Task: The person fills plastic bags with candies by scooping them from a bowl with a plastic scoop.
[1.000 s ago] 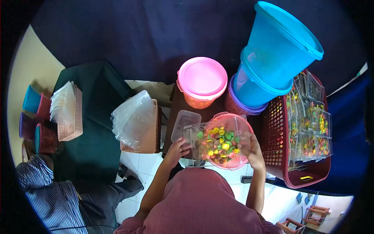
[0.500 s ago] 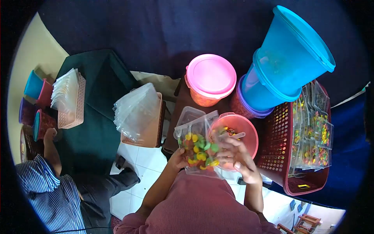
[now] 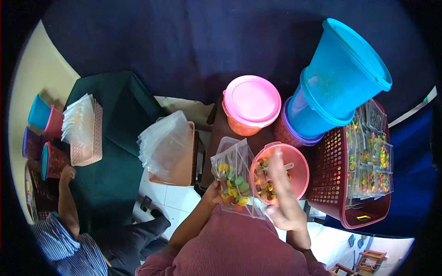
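Observation:
My left hand [image 3: 212,193] grips one side of a clear plastic pouch [image 3: 235,183], its fingers partly hidden behind it. Yellow, green and reddish round pieces lie inside the pouch, which tilts in front of my chest. My right hand [image 3: 286,202] is raised just right of the pouch, its fingers stretched out and somewhat blurred; nothing shows in it. Beyond that hand stands an open pink tub [image 3: 301,172] with similar colourful pieces and a clear-handled scoop [image 3: 282,167]. Part of a clear plastic container [image 3: 225,144] shows behind the pouch.
A pink-lidded tub [image 3: 252,102] and stacked blue tubs [image 3: 343,69] stand behind. At right, a maroon basket [image 3: 326,175] holds several filled pouches. Flat bags [image 3: 165,140] lie in a basket at left. Another person's hand [image 3: 67,174] is beside tubs at far left.
My right hand has moved off the pouch's right edge, and its fingers now point upward. The pouch stays in my left hand. The whole view has shifted slightly.

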The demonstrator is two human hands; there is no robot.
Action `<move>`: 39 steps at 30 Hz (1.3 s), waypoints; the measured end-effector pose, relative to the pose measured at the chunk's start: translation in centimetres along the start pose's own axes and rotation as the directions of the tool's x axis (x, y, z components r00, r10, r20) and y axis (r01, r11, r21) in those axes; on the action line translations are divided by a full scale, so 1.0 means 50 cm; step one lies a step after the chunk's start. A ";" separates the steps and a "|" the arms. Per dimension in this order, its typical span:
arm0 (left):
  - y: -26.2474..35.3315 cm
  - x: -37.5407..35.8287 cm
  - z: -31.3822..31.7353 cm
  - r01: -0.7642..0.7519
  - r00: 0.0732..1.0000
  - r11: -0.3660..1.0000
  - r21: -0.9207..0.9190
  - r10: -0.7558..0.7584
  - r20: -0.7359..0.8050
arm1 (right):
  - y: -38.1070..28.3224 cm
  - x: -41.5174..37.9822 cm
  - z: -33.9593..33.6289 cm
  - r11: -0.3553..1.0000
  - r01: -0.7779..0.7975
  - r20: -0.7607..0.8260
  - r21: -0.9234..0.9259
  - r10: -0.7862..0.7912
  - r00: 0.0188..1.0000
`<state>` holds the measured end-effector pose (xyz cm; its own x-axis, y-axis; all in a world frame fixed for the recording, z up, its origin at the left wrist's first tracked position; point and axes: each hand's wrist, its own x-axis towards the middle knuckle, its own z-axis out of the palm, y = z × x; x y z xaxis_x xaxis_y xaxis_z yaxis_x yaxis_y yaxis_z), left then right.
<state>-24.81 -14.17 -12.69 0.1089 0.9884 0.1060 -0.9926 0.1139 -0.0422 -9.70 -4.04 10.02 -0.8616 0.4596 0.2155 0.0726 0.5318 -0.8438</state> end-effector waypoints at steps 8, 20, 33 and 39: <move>0.008 0.012 -0.014 0.034 0.976 0.997 0.076 -0.016 -0.217 | 0.027 0.001 0.003 0.996 -0.054 0.006 -0.069 0.055 0.998; -0.017 0.049 0.043 -0.103 0.947 0.812 0.574 0.256 -0.193 | 0.184 -0.048 -0.026 0.845 -0.280 -0.111 0.456 0.366 0.924; 0.022 -0.017 0.092 -0.067 0.693 0.789 0.611 0.477 -0.541 | 0.255 -0.075 -0.060 0.836 -0.290 -0.233 0.466 0.432 0.871; 0.047 -0.024 0.164 0.202 0.722 0.693 0.692 0.372 -0.583 | 0.267 -0.097 -0.096 0.798 -0.233 -0.335 0.556 0.472 0.816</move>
<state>-27.73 -15.93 -4.78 -0.2594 0.8149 -0.5183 -0.7027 0.2089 0.6801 -2.13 4.23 0.08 -0.5002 0.8640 -0.0575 -0.0210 -0.0785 -0.9967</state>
